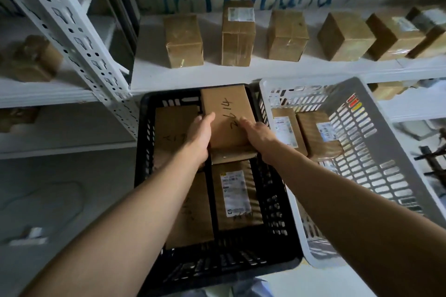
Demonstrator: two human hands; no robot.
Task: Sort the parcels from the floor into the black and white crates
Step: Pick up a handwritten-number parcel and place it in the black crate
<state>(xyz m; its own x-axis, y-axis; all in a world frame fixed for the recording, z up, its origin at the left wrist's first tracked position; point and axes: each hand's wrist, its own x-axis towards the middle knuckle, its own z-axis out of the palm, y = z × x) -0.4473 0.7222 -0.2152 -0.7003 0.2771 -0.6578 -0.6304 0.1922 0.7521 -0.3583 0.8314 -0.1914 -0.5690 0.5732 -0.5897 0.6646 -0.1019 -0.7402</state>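
Observation:
I hold a brown cardboard parcel [226, 113] with handwritten numbers on top, over the far right part of the black crate [144, 166]. My left hand [200, 137] grips its left side and my right hand [258, 136] grips its right side. Below it in the black crate lie several brown parcels, one with a white label [235, 194]. The white crate [376, 113] stands tilted just to the right and holds two labelled parcels [316, 135].
A white metal shelf [193, 75] runs behind the crates with several brown boxes [183, 41] standing on it. A perforated shelf upright [79, 38] slants at the left. More boxes sit on the left shelf. Pale floor lies at the lower left.

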